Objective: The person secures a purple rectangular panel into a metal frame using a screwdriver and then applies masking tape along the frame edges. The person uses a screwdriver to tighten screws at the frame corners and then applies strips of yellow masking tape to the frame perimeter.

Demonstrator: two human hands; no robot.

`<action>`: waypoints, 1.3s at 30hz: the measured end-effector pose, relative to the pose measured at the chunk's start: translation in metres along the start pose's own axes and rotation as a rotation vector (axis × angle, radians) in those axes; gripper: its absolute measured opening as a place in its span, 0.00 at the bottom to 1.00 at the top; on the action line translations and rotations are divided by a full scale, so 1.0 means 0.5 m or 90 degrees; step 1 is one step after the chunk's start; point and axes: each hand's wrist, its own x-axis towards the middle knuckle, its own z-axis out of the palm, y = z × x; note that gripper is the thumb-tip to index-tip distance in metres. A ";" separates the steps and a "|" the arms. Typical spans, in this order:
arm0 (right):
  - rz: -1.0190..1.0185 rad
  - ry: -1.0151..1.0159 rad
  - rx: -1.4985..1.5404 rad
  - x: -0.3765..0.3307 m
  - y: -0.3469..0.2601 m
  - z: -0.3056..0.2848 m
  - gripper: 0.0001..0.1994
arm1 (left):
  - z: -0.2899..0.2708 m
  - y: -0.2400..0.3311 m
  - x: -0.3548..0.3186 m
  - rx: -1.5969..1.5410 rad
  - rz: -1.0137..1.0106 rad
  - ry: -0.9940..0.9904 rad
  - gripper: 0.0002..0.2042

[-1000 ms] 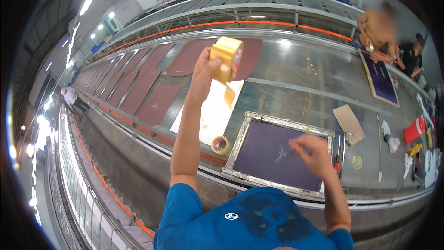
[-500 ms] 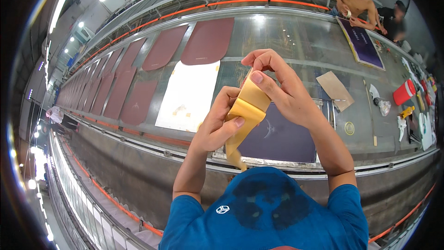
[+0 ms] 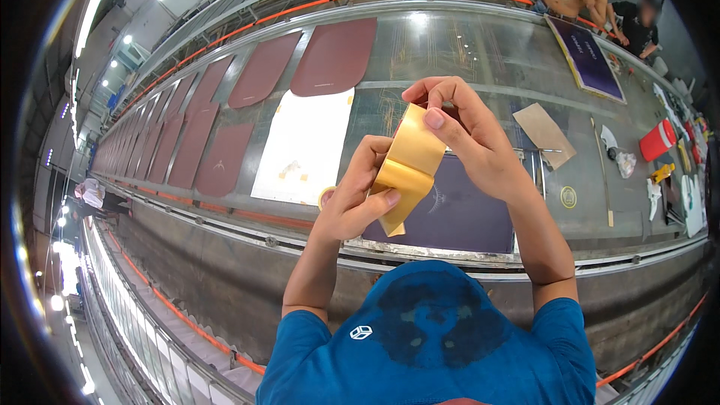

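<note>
Over left side of dark panel point(image 3: 472, 214), gripping yellow tape roll point(image 3: 414, 148) between closed left fingers point(image 3: 371, 208) and right fingers point(image 3: 448, 127); likely light, firm, sticky underneath; best held by roll's sides.

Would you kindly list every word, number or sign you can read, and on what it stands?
Purple framed screen, upper right: pale lettering, not copied out here.
Blue shirt: white cube-shaped emblem, no words.
Rightmost maroon panel: small pale mark, too small to read.
Held yellow tape roll: no readable text.
</note>
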 end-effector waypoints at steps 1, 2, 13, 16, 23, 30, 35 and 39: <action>-0.001 0.000 0.004 -0.001 0.001 -0.003 0.12 | 0.003 0.001 0.002 0.004 0.000 0.002 0.26; -0.001 0.001 -0.001 -0.002 0.000 -0.004 0.13 | 0.004 0.001 0.003 0.004 -0.001 0.000 0.26; -0.011 0.003 -0.022 -0.014 -0.002 -0.002 0.14 | -0.009 -0.009 -0.012 -0.057 0.000 -0.098 0.31; -0.007 0.006 -0.017 -0.016 -0.001 0.000 0.13 | -0.012 -0.017 -0.014 -0.054 0.020 -0.101 0.31; 0.034 -0.016 0.003 -0.026 0.008 -0.006 0.09 | -0.001 -0.013 -0.022 -0.029 -0.009 -0.066 0.26; 0.056 -0.008 -0.005 -0.033 0.008 -0.008 0.10 | 0.001 -0.018 -0.023 -0.019 -0.002 -0.056 0.23; 0.060 0.007 0.009 -0.039 0.011 -0.006 0.11 | 0.005 -0.009 -0.019 0.011 0.025 -0.044 0.21; 0.058 0.028 0.025 -0.045 0.014 0.001 0.12 | 0.005 -0.014 -0.021 0.005 0.023 -0.036 0.21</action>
